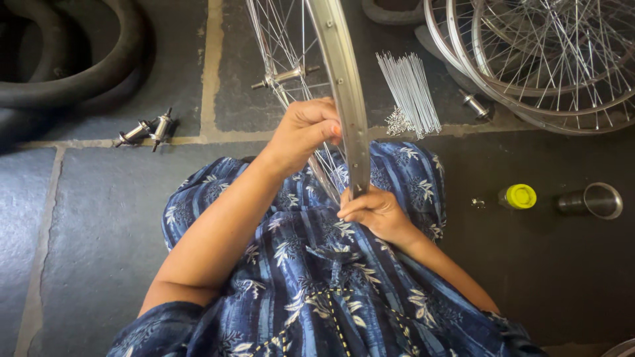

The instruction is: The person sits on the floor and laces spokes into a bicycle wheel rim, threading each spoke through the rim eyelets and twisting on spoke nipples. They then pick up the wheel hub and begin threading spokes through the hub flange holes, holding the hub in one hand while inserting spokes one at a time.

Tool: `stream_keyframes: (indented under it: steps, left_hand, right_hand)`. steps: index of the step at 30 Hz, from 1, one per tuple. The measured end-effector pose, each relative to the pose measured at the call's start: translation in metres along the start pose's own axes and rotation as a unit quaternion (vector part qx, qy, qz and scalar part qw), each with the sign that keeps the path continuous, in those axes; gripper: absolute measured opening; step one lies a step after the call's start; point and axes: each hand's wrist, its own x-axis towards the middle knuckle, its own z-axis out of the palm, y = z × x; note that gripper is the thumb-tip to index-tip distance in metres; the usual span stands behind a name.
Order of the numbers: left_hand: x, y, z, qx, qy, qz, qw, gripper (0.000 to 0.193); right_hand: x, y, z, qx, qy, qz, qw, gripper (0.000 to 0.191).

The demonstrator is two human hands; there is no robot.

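Silver metal bicycle wheel rim (344, 79) stands upright on edge, its lower end resting on the lap of the person's blue floral-print garment (311, 277). Rim runs from top centre of the view down to the lap.

Left hand (303, 132) is on the left side of the rim, fingers curled shut around the rim edge and the thin steel spokes (284, 39) there, thumb tip touching the rim face. Right hand (374, 210) sits at the rim's bottom end, fingers folded in and pinching at the rim where a spoke meets it; what sits between the fingertips is too small to tell.

Silver hub with axle (284, 76) sits inside the rim, spokes fanning off it.

On the dark stone slab floor (99, 218): loose bundle of straight silver spokes (409, 92) just right of the rim, small pile of nipples at its lower end. Stack of finished spoked wheels (542, 59) top right. Two loose metal hubs (147, 130) to the left, near black rubber tyres (66, 59) in the top left corner. Small bottle with yellow cap (518, 196) and steel tumbler (595, 199) lie side by side on the right, well apart from the hands.
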Motion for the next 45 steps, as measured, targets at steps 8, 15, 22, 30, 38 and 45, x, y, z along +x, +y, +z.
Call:
stream_keyframes:
  steps: [8, 15, 22, 30, 38, 45]
  left_hand:
    - [0.012, -0.004, 0.006, -0.038, 0.002, -0.038, 0.999, 0.014]
    - [0.007, -0.004, 0.007, -0.045, 0.023, -0.029, 0.998, 0.014]
    - [0.001, -0.004, 0.004, -0.058, 0.040, -0.033, 0.997, 0.018]
    - [-0.001, -0.015, 0.002, -0.066, 0.026, -0.010, 0.997, 0.015]
    - [-0.001, -0.019, 0.009, -0.084, 0.052, -0.004, 0.995, 0.017]
    - [-0.003, -0.015, 0.006, -0.044, 0.040, 0.010, 0.998, 0.012]
  right_hand:
    - [0.007, -0.074, -0.046, -0.269, 0.164, -0.021, 0.949, 0.007]
    - [0.045, -0.113, -0.018, -0.295, 0.266, -0.131, 0.908, 0.015]
    - [0.081, -0.135, 0.007, -0.473, 0.232, -0.210, 0.824, 0.023]
    - [0.092, -0.130, 0.023, -0.553, 0.237, -0.225, 0.767, 0.026]
    - [0.087, -0.125, 0.025, -0.511, 0.272, -0.225, 0.784, 0.023]
    - [0.088, -0.124, 0.021, -0.543, 0.242, -0.270, 0.758, 0.024]
